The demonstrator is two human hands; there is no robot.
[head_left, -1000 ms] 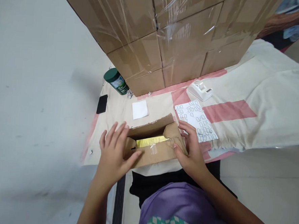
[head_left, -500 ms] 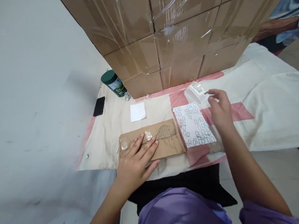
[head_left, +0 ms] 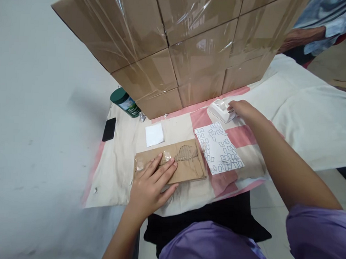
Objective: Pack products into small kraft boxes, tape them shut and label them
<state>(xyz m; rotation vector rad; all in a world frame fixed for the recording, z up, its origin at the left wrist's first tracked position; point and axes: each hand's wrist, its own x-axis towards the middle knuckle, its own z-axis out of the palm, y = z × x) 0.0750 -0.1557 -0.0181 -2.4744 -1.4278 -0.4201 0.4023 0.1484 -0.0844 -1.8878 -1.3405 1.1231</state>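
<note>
My left hand [head_left: 152,180] lies flat with fingers spread on a brown cardboard piece [head_left: 188,171]. Clear tape patches show near its fingertips, and a dark, hatched drawing [head_left: 186,153] is on the cardboard to their right. At the far side of the table, my right hand [head_left: 241,109] has its fingers closed at a white tape dispenser [head_left: 219,110], at its right end; the fingertips are partly hidden. Between the hands, a white sheet covered with small drawn rectangles [head_left: 218,148] lies right of the cardboard.
Behind stands a large stack of cardboard boxes [head_left: 200,61] in clear film. A green-lidded tub [head_left: 125,102], black phone-like slab [head_left: 109,129] and white paper square [head_left: 154,134] lie left, near the wall. A person's arm [head_left: 303,38] shows at upper right.
My right hand has moved in to the tape dispenser, its fingers closing at the right end. The left hand stays flat on the cardboard. The whole view has shifted slightly.
</note>
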